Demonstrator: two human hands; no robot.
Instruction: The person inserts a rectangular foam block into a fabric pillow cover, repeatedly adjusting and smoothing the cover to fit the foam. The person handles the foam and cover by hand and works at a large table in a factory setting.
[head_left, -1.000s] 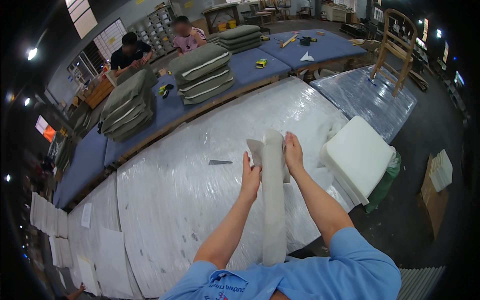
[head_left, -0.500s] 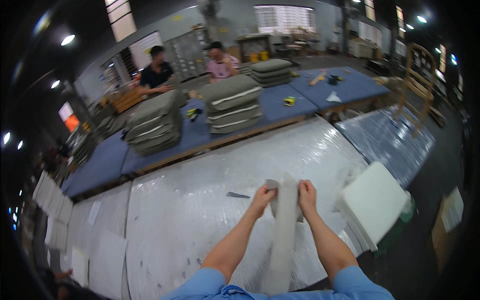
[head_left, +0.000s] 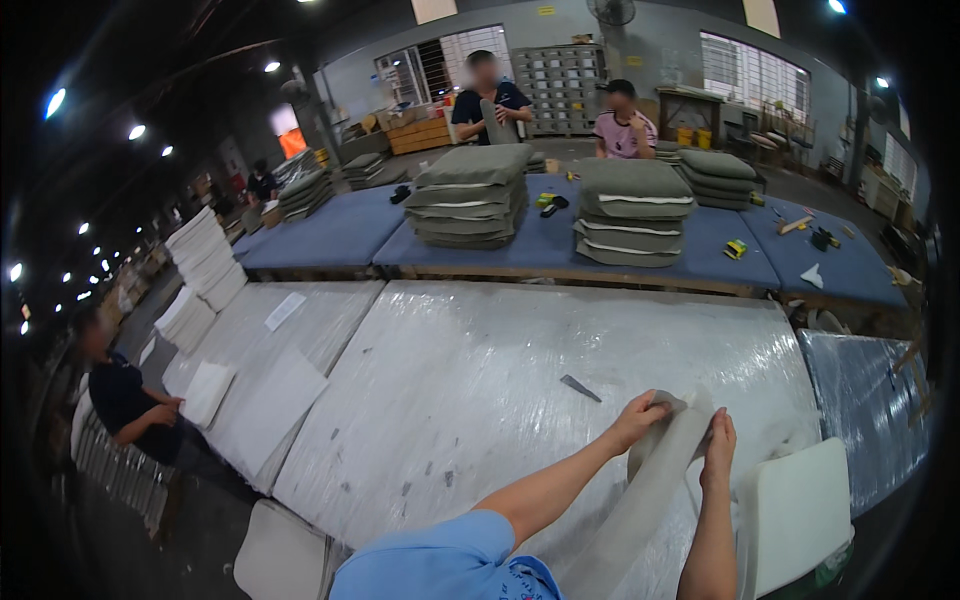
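Note:
A long, pale grey piece of fabric (head_left: 645, 500) runs from between my hands down toward my body, over the plastic-wrapped table. My left hand (head_left: 638, 420) is closed on its left far edge, where a darker grey flap folds over. On the other side, my right hand (head_left: 718, 445) grips the far end, fingers together and pointing up. What lies inside the fabric is hidden. A white foam cushion pad (head_left: 800, 510) rests just right of my right forearm. Beyond my left hand, a small dark grey scrap (head_left: 580, 388) lies on the wrapped surface.
Stacks of grey-green cushions (head_left: 470, 195) stand on the long blue table (head_left: 330, 235) opposite. White sheets (head_left: 270, 415) and piled pads (head_left: 205, 255) are at the left. One person (head_left: 135, 400) stands there; two people (head_left: 490, 105) are beyond the blue table. Another white pad (head_left: 280, 550) is near the front edge.
The view has swung left, so the table and my hands appear farther right. Both hands keep hold of the fabric. The person at the left has come into clear view.

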